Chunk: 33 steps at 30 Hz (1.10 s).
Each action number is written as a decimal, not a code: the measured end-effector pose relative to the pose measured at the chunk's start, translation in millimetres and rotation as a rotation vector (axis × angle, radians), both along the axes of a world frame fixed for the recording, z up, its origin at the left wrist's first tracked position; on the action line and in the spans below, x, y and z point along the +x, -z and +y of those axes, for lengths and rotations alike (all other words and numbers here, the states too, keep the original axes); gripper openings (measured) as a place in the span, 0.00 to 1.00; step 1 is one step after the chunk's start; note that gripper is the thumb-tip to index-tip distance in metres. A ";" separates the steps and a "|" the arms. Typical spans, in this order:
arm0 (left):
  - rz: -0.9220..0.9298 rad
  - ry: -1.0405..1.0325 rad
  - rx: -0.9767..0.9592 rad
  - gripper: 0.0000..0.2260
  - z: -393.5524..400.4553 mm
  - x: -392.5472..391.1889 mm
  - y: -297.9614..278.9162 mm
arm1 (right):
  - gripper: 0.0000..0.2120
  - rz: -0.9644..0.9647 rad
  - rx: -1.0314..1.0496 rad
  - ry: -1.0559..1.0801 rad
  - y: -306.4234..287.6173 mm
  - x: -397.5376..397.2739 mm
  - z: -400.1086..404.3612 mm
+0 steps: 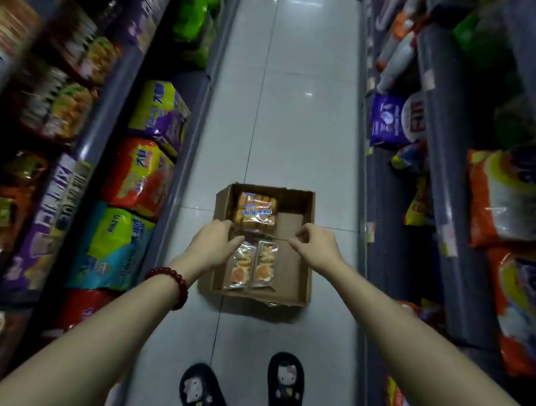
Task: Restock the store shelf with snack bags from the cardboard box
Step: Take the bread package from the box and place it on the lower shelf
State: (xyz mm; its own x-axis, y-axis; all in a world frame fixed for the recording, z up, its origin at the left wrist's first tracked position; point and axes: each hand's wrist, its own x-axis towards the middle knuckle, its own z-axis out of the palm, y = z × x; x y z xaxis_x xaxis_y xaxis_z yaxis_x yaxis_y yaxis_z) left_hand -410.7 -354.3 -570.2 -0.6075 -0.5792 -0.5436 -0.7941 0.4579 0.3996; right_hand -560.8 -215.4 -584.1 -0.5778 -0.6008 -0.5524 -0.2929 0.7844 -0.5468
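An open cardboard box (299,287) sits on the aisle floor in front of my feet. Inside, an orange snack bag (255,211) lies at the far left, and two clear bags of yellow snacks (253,265) lie side by side nearer to me. My left hand (214,245) reaches into the box's left side, fingers spread between the orange bag and the clear bags, thumb at the top of the left clear bag. My right hand (316,244) hovers over the bare right half of the box with fingers loosely curled and nothing visible in it.
Shelves of large colourful snack bags (135,174) line the left of the narrow aisle. Shelves with bags (508,200) line the right. The white tiled floor (286,109) runs ahead beyond the box. My two slippered feet (241,391) stand just behind it.
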 end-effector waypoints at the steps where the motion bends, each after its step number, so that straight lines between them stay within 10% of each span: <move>1: -0.014 -0.020 0.033 0.16 2.5 -1.1 24.3 | 0.11 -0.017 0.016 0.013 24.8 3.2 1.0; 19: -0.060 -0.395 0.372 0.23 -4.4 4.9 381.5 | 0.17 -0.244 0.153 0.269 384.6 33.7 -18.2; 33: 0.034 -0.649 0.640 0.32 -7.9 10.4 444.0 | 0.15 -0.457 -0.093 0.602 423.8 34.6 -9.4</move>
State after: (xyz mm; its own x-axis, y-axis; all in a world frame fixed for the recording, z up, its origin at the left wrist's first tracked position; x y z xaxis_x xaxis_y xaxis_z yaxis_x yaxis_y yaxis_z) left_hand -400.3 -362.2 -1014.1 -0.2896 -0.4069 -0.8664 -0.8014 -0.3918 0.4519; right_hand -526.1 -224.7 -1007.9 -0.5467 -0.3101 -0.7777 0.4426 0.6815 -0.5829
